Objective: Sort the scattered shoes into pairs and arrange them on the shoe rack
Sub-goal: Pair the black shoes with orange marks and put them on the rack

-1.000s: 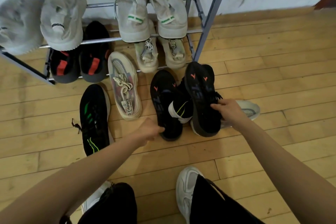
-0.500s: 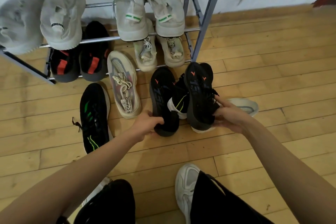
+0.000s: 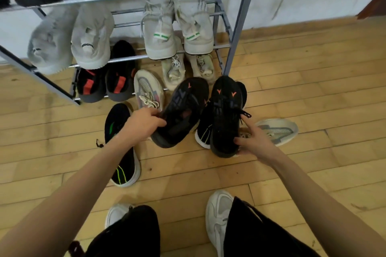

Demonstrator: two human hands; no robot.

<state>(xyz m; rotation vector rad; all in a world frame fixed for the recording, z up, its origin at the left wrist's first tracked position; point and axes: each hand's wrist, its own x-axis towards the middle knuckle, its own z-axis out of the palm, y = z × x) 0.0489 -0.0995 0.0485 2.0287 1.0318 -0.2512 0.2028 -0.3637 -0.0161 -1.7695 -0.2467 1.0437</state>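
Two black sneakers with orange marks sit in front of the metal shoe rack [image 3: 240, 33]. My left hand [image 3: 144, 124] grips the left black sneaker [image 3: 183, 108], which is raised and tilted off the floor. My right hand [image 3: 253, 142] holds the heel of the right black sneaker [image 3: 225, 115]. A black shoe with green stripes [image 3: 120, 146] lies under my left forearm. Its match [image 3: 203, 131] is wedged between the two black sneakers. One grey-white mesh shoe [image 3: 147, 89] lies by the rack, another [image 3: 277, 129] behind my right hand.
The rack holds grey and white pairs on its middle shelf [image 3: 92, 35], a black-and-red pair [image 3: 106, 83] and a pale pair [image 3: 188, 67] at the bottom, and something dark on top. My own white shoes [image 3: 219, 215] stand on the wooden floor. A white wall is behind.
My left hand has closed on the left black sneaker and lifted and tilted it. My right hand has slid to the heel of the right one. The view has moved closer.
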